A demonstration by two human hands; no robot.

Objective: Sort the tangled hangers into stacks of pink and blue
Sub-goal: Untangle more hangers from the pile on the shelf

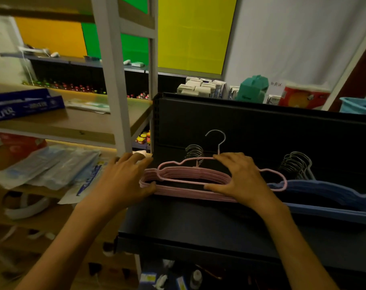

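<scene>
A stack of pink hangers (184, 190) lies on the black shelf (199, 225), metal hooks pointing to the back. To its right lies a stack of blue hangers (332, 197). One single pink hanger (173, 164) sits on top of the pink stack, shifted right so its far end overlaps the blue stack, hook upright. My right hand (238, 178) grips this top hanger at its middle, fingers over the upper bar and thumb under. My left hand (125, 174) rests against the left end of the pink stack, thumb touching it.
The black shelf has a perforated back panel (261, 126). Left of it stands a wooden rack with a white post (113, 80), holding plastic-wrapped packets (48, 166) and a blue box (23, 103). Cartons, a teal bag and a red pack sit behind.
</scene>
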